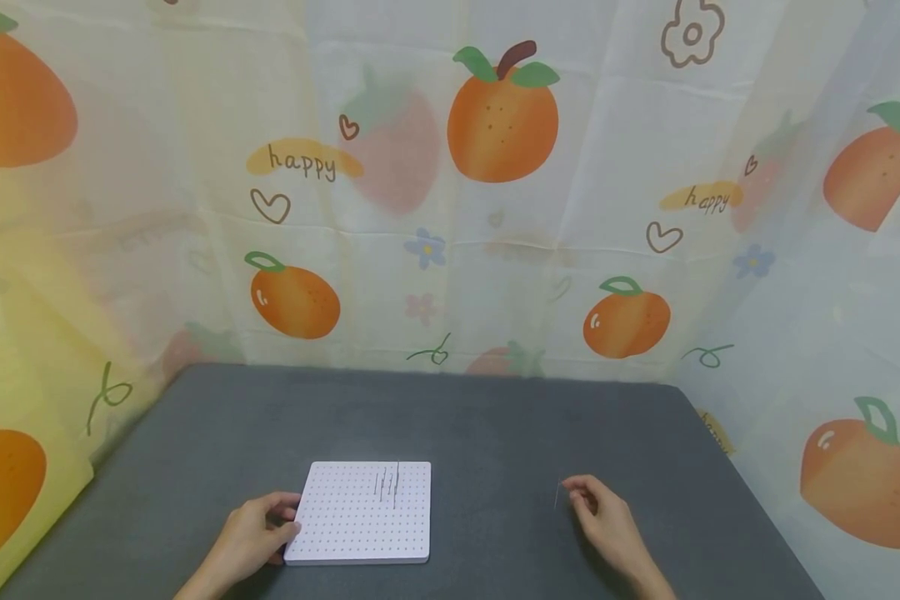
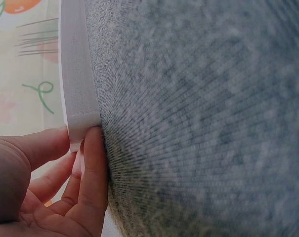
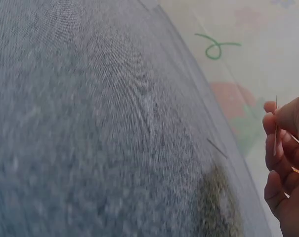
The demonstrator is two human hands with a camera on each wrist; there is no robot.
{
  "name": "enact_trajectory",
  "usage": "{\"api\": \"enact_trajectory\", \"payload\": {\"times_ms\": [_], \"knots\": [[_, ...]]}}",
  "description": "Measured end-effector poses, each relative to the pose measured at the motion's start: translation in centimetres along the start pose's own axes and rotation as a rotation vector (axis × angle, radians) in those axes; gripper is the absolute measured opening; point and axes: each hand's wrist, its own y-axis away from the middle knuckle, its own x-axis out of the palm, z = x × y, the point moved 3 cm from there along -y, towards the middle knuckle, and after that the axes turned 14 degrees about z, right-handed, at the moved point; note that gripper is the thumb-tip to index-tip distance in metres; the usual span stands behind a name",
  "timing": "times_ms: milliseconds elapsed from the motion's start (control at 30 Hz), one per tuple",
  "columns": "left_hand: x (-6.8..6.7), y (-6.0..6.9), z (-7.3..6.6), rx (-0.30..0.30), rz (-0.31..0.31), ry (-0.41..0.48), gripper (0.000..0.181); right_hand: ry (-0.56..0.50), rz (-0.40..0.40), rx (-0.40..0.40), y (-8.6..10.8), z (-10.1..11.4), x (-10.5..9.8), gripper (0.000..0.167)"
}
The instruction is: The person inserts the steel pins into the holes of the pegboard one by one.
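A white board (image 1: pixel 345 521) dotted with rows of small holes lies flat on the dark grey table. Several thin needle-like pins (image 1: pixel 394 487) stand upright in its far right part; they also show beyond the board's edge in the left wrist view. My left hand (image 1: pixel 253 533) grips the board's left edge, thumb on top and fingers at the side and below. Off to the right of the board, my right hand (image 1: pixel 603 517) pinches one thin metal needle (image 3: pixel 275 133) between thumb and fingertips. That needle points downward, above the table.
A dark grey cloth-like surface (image 1: pixel 495 425) covers the table. Behind and beside it hangs a light curtain (image 1: pixel 495 275) printed with oranges. In the right wrist view a short dark line (image 3: pixel 217 148) lies on the table; whether needle or shadow, I cannot tell.
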Motion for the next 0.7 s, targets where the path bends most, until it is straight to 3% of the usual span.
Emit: {"api": "enact_trajectory", "payload": {"times_ms": [167,400,700], "knots": [[-0.1,0.0,0.0,0.013,-0.002,-0.004,0.039,-0.015,-0.012,-0.050,-0.2,0.8,0.3,0.022],[-0.1,0.0,-0.1,0.024,-0.001,0.006,0.038,-0.058,0.012,-0.011,-0.8,1.6,1.0,0.020],[-0.2,0.1,-0.1,0.004,0.008,0.003,0.039,-0.114,0.052,-0.052,-1.6,3.4,2.4,0.016]]}}
